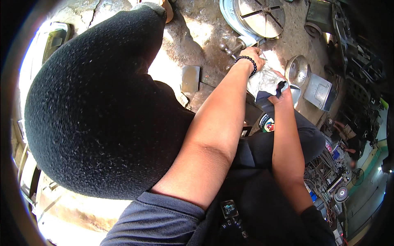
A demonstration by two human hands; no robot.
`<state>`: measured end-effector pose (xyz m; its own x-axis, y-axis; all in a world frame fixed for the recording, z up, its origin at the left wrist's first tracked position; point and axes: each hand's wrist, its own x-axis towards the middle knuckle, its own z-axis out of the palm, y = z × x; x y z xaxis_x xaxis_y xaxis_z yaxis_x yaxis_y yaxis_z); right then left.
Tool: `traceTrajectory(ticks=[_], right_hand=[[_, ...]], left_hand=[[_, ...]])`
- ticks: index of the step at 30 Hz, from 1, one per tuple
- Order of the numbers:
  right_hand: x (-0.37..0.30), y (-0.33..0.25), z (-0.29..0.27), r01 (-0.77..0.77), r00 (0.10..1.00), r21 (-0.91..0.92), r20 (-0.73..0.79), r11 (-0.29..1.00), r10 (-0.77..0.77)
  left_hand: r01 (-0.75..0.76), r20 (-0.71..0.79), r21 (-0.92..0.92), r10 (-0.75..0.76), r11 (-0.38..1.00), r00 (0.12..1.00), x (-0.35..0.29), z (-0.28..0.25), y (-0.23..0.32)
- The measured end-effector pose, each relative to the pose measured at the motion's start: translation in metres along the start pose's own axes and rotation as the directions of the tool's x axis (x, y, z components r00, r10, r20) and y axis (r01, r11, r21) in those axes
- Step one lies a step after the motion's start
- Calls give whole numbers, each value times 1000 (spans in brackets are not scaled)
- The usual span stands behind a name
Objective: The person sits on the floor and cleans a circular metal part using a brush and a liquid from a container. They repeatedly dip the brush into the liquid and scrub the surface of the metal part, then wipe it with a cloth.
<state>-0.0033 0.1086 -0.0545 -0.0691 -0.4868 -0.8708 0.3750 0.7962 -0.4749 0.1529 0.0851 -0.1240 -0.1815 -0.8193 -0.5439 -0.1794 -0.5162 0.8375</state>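
A crumpled whitish cloth (264, 80) stretches between my two hands. My left hand (250, 54), with a dark bead bracelet at the wrist, is closed at the cloth's far end; its fingertips are partly hidden. My right hand (283, 96) grips the near end, thumb showing beside a dark fold. Just beyond my left hand stands a round slotted metal table (261, 16), with a ball-ended handle (227, 49) to the left of the hand. A shallow round metal dish (297, 70) lies to the right of the cloth.
A large black fabric-covered leg (94, 106) fills the left side. A square metal plate (190, 78) lies on the stained floor. Right of the dish sits a grey metal box (318, 92). Machinery and clutter line the far right, where a person (349, 137) and a fan (358, 177) show.
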Motion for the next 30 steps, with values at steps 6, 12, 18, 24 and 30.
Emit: traceTrajectory(ticks=[6, 12, 18, 24, 30], right_hand=[[10, 14, 42, -115, 979, 37, 171, 993, 107], [28, 17, 75, -107, 984, 84, -133, 991, 118], [105, 35, 60, 112, 988, 194, -126, 975, -89], [115, 13, 74, 109, 963, -65, -242, 992, -122], [137, -6, 73, 7, 937, -337, -326, 941, -124]], left_hand=[[42, 39, -326, -31, 944, 999, -1, 4, -11], [179, -13, -627, -240, 758, 971, 15, 3, -23], [370, -85, -490, -466, 789, 880, 43, -6, -37], [255, -315, -182, -302, 950, 900, 50, -1, -34], [81, -212, 57, -67, 995, 975, 61, 0, -27]])
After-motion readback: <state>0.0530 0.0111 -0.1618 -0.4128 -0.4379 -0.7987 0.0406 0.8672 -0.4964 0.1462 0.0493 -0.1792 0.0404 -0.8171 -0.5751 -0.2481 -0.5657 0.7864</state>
